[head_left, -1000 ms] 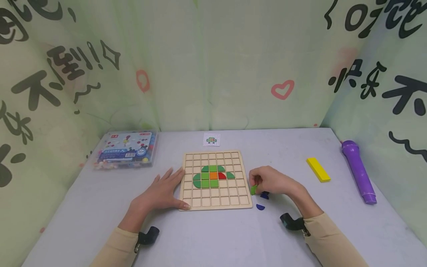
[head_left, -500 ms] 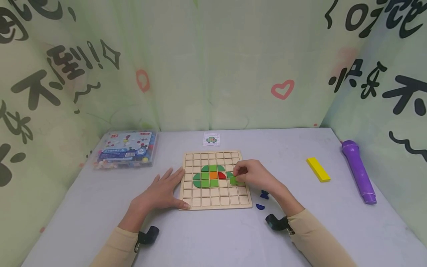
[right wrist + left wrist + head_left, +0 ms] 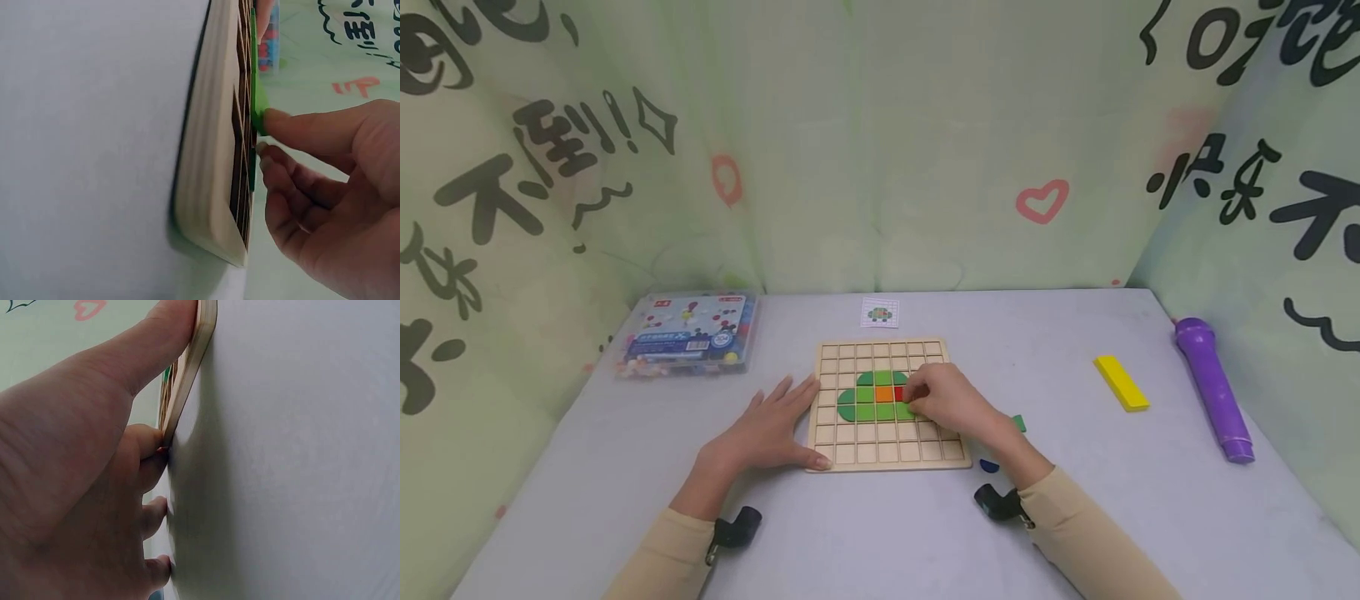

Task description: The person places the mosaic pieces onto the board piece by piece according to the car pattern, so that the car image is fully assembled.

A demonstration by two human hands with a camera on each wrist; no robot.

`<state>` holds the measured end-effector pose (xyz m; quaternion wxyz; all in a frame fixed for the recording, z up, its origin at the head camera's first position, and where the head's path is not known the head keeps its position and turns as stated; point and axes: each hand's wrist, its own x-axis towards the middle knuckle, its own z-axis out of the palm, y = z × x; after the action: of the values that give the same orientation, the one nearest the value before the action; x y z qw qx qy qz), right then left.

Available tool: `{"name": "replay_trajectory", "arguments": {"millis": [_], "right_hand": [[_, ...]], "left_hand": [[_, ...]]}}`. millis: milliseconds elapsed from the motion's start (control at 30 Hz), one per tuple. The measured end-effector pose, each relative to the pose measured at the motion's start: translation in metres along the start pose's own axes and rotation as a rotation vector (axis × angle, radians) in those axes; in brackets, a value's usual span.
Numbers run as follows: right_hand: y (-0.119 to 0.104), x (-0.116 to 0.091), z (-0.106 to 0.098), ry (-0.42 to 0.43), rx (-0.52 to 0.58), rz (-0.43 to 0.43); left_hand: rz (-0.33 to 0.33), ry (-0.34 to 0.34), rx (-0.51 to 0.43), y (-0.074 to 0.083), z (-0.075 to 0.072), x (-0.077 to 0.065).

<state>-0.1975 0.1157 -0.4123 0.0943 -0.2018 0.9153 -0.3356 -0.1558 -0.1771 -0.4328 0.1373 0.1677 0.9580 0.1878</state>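
At left on the table, a clear plastic box with a blue printed label (image 3: pixel 692 329) sits where it was. The left hand (image 3: pixel 767 437), fingers spread and grasping nothing, rests as before against the left edge of the square wooden grid board (image 3: pixel 887 452). The change is in the right hand (image 3: pixel 951 400): a second ago it was off the board's right side, and now it is over the coloured shape, its thumb and a finger seemingly pinching a bright green square piece (image 3: pixel 260 103), though the low wrist view leaves the grip uncertain. The piece is at the cell just below the red quarter-round piece (image 3: pixel 898 393), slanting, with one end raised. I judge this extends the green lower row by one cell, not yet seated. Further right on the table lie a dark blue half-round piece (image 3: pixel 988 466) and a green piece (image 3: pixel 1019 423) partly behind the right forearm.
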Motion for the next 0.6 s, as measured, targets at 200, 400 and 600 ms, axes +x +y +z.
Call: {"name": "replay_trajectory", "arguments": {"millis": [200,400,600], "right_hand": [[-0.003,-0.006,-0.002,-0.022,-0.048,0.007],[0.010,-0.012,-0.016,-0.052,0.018,0.061],[0.029,-0.025,-0.036,-0.025,-0.010,0.089]], "left_hand": [[-0.002,0.000,0.003,0.001,0.000,0.000],[0.007,0.000,0.008,0.000,0.001,0.000],[0.006,0.002,0.008,0.000,0.001,0.000]]}}
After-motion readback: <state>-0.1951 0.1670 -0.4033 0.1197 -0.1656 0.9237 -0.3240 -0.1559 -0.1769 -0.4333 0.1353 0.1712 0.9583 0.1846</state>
